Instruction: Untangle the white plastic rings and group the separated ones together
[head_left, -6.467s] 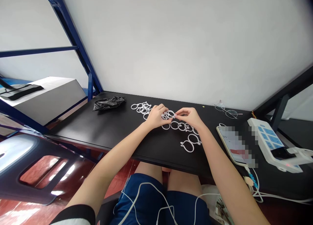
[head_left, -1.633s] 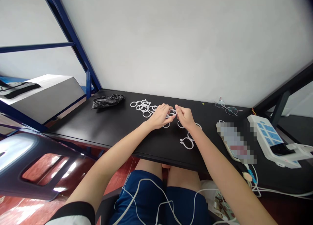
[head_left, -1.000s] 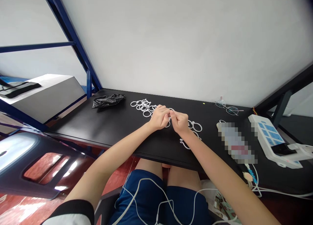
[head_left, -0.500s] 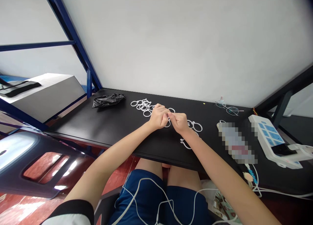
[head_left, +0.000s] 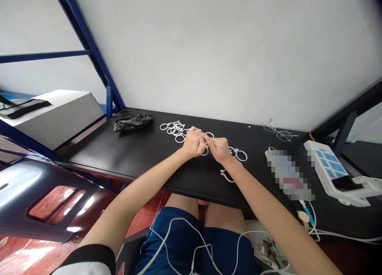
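Observation:
My left hand (head_left: 193,143) and my right hand (head_left: 218,147) meet over the black table, both closed in a pinch with fingertips touching. Between them shows part of a white plastic ring (head_left: 205,151), like a curtain ring; the fingers cover the gripped spot. Another white arc (head_left: 210,134) shows just behind the fingertips. Several white rings (head_left: 176,129) lie in a loose pile beyond and left of my left hand. To the right of my right wrist rest more rings (head_left: 241,155). An opened ring (head_left: 228,177) is partly hidden under my right forearm.
A crumpled black plastic bag (head_left: 133,123) lies at the table's left. Glasses (head_left: 277,131), a blurred-out phone (head_left: 288,173) on a cable and a white power strip (head_left: 331,167) occupy the right. White cables (head_left: 191,227) cross my lap. A wall (head_left: 227,60) stands behind the table.
Almost nothing differs. Both hands stay pinched together at the same spot, and the view has shifted very slightly.

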Available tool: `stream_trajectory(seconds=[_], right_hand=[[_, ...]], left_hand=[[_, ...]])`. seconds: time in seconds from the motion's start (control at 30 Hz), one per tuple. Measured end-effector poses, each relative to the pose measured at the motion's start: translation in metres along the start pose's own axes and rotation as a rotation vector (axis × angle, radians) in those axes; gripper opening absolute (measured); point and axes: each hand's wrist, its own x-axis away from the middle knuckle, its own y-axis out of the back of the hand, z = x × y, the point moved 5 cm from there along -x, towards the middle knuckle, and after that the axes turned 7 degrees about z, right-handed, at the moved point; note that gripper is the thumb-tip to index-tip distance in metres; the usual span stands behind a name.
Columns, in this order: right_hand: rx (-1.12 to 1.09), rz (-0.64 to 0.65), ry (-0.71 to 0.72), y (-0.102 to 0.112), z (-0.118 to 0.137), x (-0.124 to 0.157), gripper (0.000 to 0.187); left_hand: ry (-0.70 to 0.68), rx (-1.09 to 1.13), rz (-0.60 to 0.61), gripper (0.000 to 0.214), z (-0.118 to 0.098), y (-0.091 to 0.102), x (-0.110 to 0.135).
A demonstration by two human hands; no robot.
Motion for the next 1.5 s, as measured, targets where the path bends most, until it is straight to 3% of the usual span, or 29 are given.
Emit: stream_trajectory(seconds=[0.1, 0.27, 0.43, 0.5, 0.6, 0.7, 0.8, 0.9, 1.17, 1.5], right_hand=[[-0.088, -0.078, -0.065, 0.01, -0.008, -0.002, 0.062], [-0.322, -0.408, -0.267, 0.041, -0.036, -0.002, 0.064], [-0.416, -0.525, -0.305, 0.055, -0.053, -0.003, 0.062], [-0.443, -0.454, -0.317, 0.053, -0.055, -0.005, 0.057], [-0.471, -0.212, -0.361, 0.043, -0.056, -0.009, 0.036], [-0.344, 0.032, -0.414, 0.035, -0.056, -0.009, 0.01], [-0.198, 0.249, -0.46, 0.029, -0.056, -0.006, 0.011], [-0.14, 0.383, -0.479, 0.026, -0.058, -0.002, 0.018], [-0.212, 0.457, -0.489, 0.021, -0.074, 0.002, 0.026], [-0.384, 0.322, -0.503, 0.024, -0.072, -0.001, 0.023]], left_hand=[[0.033, -0.028, 0.044, 0.033, 0.001, 0.0, -0.003], [0.162, -0.05, 0.081, 0.032, 0.009, 0.002, -0.006], [0.253, -0.055, 0.11, 0.036, 0.015, -0.004, -0.004], [0.262, -0.07, 0.122, 0.033, 0.015, -0.006, -0.004], [0.271, -0.103, 0.146, 0.032, 0.017, -0.01, -0.005], [0.274, -0.113, 0.167, 0.034, 0.019, -0.012, -0.005], [0.274, -0.109, 0.167, 0.036, 0.02, -0.013, -0.004], [0.281, -0.116, 0.17, 0.038, 0.021, -0.014, -0.004], [0.275, -0.123, 0.181, 0.041, 0.024, -0.017, -0.003], [0.284, -0.148, 0.219, 0.045, 0.025, -0.019, -0.002]])
